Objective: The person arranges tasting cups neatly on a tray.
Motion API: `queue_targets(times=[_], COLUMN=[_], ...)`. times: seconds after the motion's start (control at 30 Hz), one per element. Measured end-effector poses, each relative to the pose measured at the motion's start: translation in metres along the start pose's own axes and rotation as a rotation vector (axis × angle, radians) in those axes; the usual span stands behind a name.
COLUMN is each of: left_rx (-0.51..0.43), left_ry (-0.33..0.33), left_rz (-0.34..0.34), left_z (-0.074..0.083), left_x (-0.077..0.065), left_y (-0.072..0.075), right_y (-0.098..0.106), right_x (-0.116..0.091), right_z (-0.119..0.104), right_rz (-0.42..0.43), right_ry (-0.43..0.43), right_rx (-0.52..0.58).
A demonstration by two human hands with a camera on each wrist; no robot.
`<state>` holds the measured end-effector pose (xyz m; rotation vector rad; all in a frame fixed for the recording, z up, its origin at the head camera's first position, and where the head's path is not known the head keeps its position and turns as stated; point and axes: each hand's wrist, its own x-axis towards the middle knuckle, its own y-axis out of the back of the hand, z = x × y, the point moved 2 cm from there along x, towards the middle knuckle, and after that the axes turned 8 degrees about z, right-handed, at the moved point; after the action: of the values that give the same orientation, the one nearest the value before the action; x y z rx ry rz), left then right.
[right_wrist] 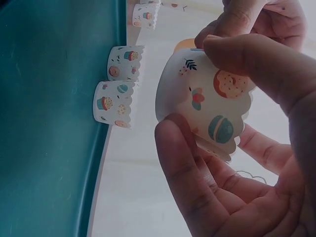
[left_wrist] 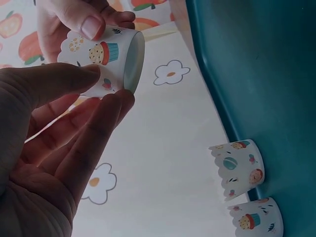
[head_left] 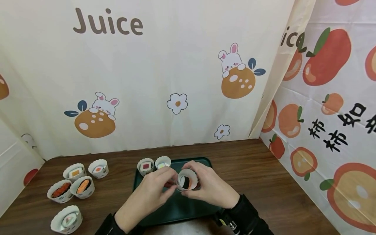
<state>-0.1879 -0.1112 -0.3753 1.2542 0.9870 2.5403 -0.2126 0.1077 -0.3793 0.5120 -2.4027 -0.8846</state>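
Note:
Above the dark green tray (head_left: 179, 209), a paper baking cup (head_left: 193, 175) with a scalloped rim and dessert prints is held up between both hands. Inside it lies a piece of toy-like sushi (head_left: 185, 182) with a black band and some orange. My right hand (head_left: 210, 183) grips the cup from the right, thumb and fingers around its wall. From the left, my left hand (head_left: 151, 185) pinches its side, thumb on the printed wall and a fingertip near the base, as the left wrist view shows (left_wrist: 94, 59).
Two filled paper cups, one with a red-centred roll (head_left: 145, 166) and another (head_left: 163, 161), stand at the tray's far left corner. Several more sushi cups (head_left: 70, 219) stand on the wooden table's left side. A printed curtain (head_left: 176, 65) hangs behind; another covers the right side.

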Motion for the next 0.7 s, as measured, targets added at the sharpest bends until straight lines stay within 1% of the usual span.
queue_targets(times=[0.07, 0.13, 0.23, 0.33, 0.4, 0.5, 0.6, 0.7], left_rx=[0.005, 0.012, 0.026, 0.051, 0.073, 0.102, 0.124, 0.145], left_ry=[-0.009, -0.003, 0.026, 0.034, 0.037, 0.059, 0.095, 0.117], left_rz=[0.005, -0.001, -0.009, 0.023, 0.055, 0.09, 0.097, 0.104], left_z=[0.0, 0.0, 0.0, -0.002, -0.004, -0.007, -0.008, -0.009], left_x=[0.0, 0.001, 0.003, 0.006, 0.007, 0.008, 0.008, 0.009], left_y=[0.002, 0.005, 0.015, 0.027, 0.035, 0.047, 0.058, 0.066], right_y=[0.0, 0.0, 0.001, 0.003, 0.003, 0.003, 0.0, -0.004], right_x=[0.001, 0.002, 0.005, 0.01, 0.014, 0.021, 0.028, 0.036], right_z=[0.001, 0.002, 0.008, 0.015, 0.02, 0.028, 0.035, 0.041], right_rz=[0.008, 0.017, 0.023, 0.023, 0.027, 0.031, 0.02, 0.002], right_ry=[0.003, 0.004, -0.014, -0.038, -0.05, -0.059, -0.069, -0.085], right_rx=[0.002, 0.002, 0.005, -0.019, -0.058, -0.121, -0.141, -0.14])
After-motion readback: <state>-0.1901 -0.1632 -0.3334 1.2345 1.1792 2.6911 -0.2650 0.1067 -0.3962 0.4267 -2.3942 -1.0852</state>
